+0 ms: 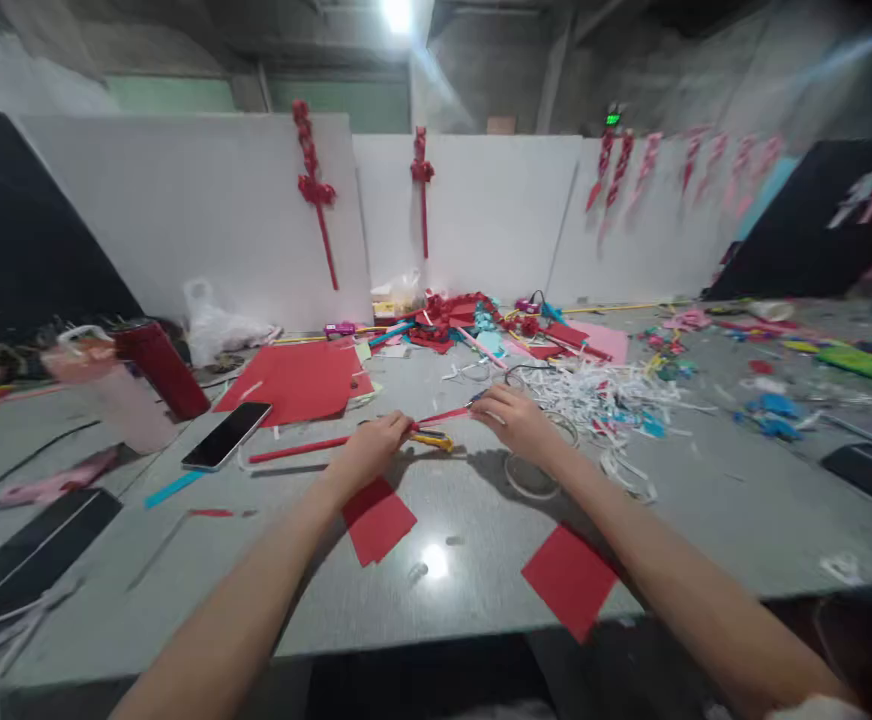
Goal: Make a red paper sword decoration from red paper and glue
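Note:
A narrow red paper strip (442,415) is stretched between my two hands above the middle of the table. Its left end is pinched in my left hand (377,442), and my right hand (509,415) closes on the other end. A small dark, pointed thing shows at my right fingertips; I cannot make out its kind. Just beside my left fingers is a yellow utility knife (432,440). A thin red stick (297,450) reaches leftward from behind my left hand. Nearer me are a red paper square (380,520) by my left forearm and another red square (571,580) by my right.
A phone (227,436), red sheets (301,380) and a pink bottle (110,390) stand or lie at left. White paper shreds (593,395) and a roll of tape (533,478) are at right. Red paper decorations (422,172) hang on the white partition (481,210) behind.

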{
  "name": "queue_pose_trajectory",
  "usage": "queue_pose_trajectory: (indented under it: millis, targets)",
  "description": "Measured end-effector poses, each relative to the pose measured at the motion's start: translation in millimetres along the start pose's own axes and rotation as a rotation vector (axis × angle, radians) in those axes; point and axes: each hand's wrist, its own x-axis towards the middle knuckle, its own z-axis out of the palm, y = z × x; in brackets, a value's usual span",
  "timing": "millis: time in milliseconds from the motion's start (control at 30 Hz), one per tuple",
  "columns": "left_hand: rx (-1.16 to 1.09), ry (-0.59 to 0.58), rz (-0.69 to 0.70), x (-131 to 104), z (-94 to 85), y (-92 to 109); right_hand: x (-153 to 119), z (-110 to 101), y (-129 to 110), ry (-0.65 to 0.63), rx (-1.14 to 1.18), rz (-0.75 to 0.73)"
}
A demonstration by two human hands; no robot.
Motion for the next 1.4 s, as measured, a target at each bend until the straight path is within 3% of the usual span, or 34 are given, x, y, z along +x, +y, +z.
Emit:
queue_pose_trajectory:
  millis: [267, 733, 1033, 1267, 1400]
  targets:
    - [0.001, -0.006, 0.011, -3, -6.1, 9, 0, 2, -5, -0.092, -0.111, -0.021]
    - [-0.023, 0.007, -0.033, -1, -3.0, 10, 5, -2, -15, -0.1, -0.211, -0.024]
    - [-0.048, -0.031, -0.067, -1, -4.9, 7, 3, -8, -6, -0.062, -0.184, 0.011]
    - [-0.088, -0.073, -0.126, -2, 2.2, -8, 2, -21, 2, 0.028, -0.199, 0.095]
    - [-0.157, 0.033, -0.075, -1, 3.1, -9, 1, -18, -1, 0.008, -0.175, 0.074]
